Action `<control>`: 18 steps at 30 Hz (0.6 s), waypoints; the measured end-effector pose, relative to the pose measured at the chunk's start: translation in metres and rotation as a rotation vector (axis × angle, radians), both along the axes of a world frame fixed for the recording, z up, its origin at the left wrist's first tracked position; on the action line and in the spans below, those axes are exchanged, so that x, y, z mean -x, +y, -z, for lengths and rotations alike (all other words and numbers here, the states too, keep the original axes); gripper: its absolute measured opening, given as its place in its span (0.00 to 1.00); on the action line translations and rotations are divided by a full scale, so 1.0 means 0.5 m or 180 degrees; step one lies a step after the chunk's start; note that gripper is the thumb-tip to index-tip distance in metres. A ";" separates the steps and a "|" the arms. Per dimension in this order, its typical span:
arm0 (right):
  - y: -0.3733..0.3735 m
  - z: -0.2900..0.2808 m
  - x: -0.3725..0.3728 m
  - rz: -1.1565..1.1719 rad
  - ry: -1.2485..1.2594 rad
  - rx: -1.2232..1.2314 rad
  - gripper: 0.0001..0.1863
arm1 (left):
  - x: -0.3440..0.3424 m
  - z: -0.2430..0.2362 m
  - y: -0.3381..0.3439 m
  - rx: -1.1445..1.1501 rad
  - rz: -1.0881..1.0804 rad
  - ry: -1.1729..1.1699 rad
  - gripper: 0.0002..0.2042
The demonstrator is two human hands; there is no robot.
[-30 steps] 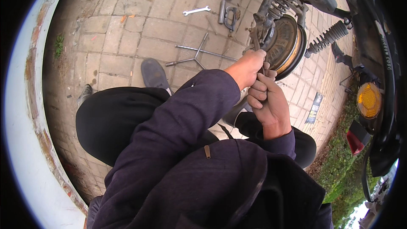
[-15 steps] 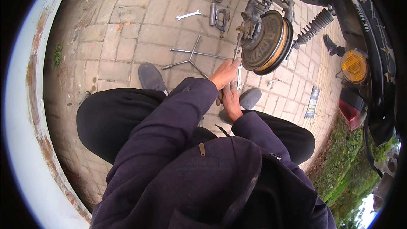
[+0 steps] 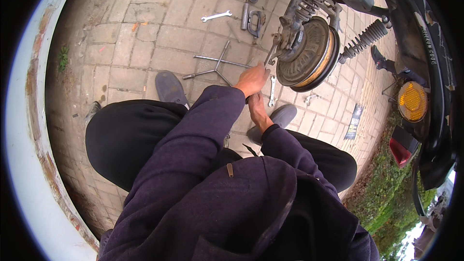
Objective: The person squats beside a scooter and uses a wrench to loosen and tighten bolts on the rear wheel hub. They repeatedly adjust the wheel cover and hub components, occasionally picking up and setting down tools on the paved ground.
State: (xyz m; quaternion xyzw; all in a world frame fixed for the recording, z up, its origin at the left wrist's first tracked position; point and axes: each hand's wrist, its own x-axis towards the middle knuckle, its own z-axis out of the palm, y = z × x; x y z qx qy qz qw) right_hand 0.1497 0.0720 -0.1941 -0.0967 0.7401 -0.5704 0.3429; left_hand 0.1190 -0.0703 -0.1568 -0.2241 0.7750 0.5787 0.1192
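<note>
My left hand (image 3: 253,80) is closed round a metal wrench (image 3: 272,51). The far end of that wrench reaches the axle area beside the round brake drum (image 3: 305,55), though whether it grips a nut is too small to tell. My right hand (image 3: 257,105) is just below and behind my left hand, close against it. Its fingers are hidden there. Another wrench (image 3: 272,92) lies on the paving between my right hand and the drum. A three-armed socket wrench (image 3: 217,62) rests on the ground to the left of my hands.
Farther off lie an open-end wrench (image 3: 216,16) and a clamp-like metal tool (image 3: 255,23). Coil-spring shock absorbers (image 3: 366,40) flank the drum. An orange reflector (image 3: 412,101) and a red light (image 3: 402,149) are at the right. My shoes (image 3: 170,88) stand on the paving.
My right hand has slid up behind my left, hiding its fingers. My left hand has shifted slightly left with the wrench. The drum and vehicle appear a little lower and farther right in view.
</note>
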 end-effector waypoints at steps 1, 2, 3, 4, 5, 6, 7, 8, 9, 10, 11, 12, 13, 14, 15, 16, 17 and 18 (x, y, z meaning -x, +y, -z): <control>-0.001 0.001 0.003 -0.0047 0.0065 0.0196 0.27 | 0.004 -0.001 0.000 0.0030 0.0111 -0.0084 0.24; -0.003 0.002 0.005 0.0029 0.0107 0.0212 0.27 | 0.007 -0.001 0.000 0.0006 0.0076 -0.0015 0.24; -0.003 0.002 0.007 0.0105 0.0145 0.0227 0.27 | 0.010 -0.001 0.000 -0.0021 0.0040 0.0049 0.24; -0.002 0.001 0.008 0.0062 0.0195 0.0232 0.27 | 0.011 -0.001 0.000 -0.0049 0.0020 0.0098 0.24; -0.002 0.001 0.009 0.0019 0.0241 0.0242 0.26 | 0.011 -0.001 0.001 -0.0063 -0.0035 0.0128 0.24; 0.000 0.002 0.010 -0.0020 0.0288 0.0253 0.26 | 0.011 -0.001 0.001 -0.0083 -0.0070 0.0145 0.24; 0.004 0.002 0.011 -0.0113 0.0243 0.0146 0.28 | 0.009 -0.001 0.002 -0.0108 -0.0094 0.0140 0.24; 0.008 0.003 0.014 -0.0212 0.0206 0.0044 0.31 | 0.009 -0.002 0.002 -0.0134 -0.0119 0.0187 0.24; 0.013 0.004 0.017 -0.0234 0.0149 -0.0117 0.34 | 0.008 -0.003 0.003 -0.0163 -0.0134 0.0211 0.24; 0.015 0.005 0.016 -0.0288 0.0150 -0.0054 0.34 | 0.006 -0.004 0.004 -0.0197 -0.0160 0.0205 0.23; 0.018 0.006 0.016 -0.0262 0.0128 -0.0053 0.34 | 0.006 -0.006 0.005 -0.0192 -0.0152 0.0187 0.23; 0.020 0.005 0.015 -0.0204 0.0033 -0.0182 0.34 | 0.006 -0.009 0.006 -0.0188 -0.0158 0.0147 0.23; 0.020 0.003 0.012 -0.0194 0.0126 -0.0055 0.35 | 0.007 -0.012 0.008 -0.0213 -0.0147 0.0104 0.23; 0.020 0.000 0.010 -0.0151 0.0143 -0.0056 0.35 | 0.007 -0.016 0.008 -0.0183 -0.0166 0.0080 0.23; 0.018 -0.004 0.005 -0.0109 0.0155 -0.0053 0.35 | 0.007 -0.019 0.008 -0.0176 -0.0166 0.0051 0.23; 0.016 -0.011 0.000 -0.0018 0.0079 -0.0056 0.34 | 0.006 -0.023 0.009 -0.0170 -0.0162 -0.0025 0.23; 0.011 -0.019 -0.004 0.0071 0.0012 -0.0050 0.33 | 0.005 -0.027 0.009 -0.0145 -0.0180 0.0003 0.24; 0.004 -0.028 -0.007 0.0165 -0.0051 -0.0044 0.32 | 0.005 -0.031 0.009 -0.0119 -0.0184 -0.0006 0.24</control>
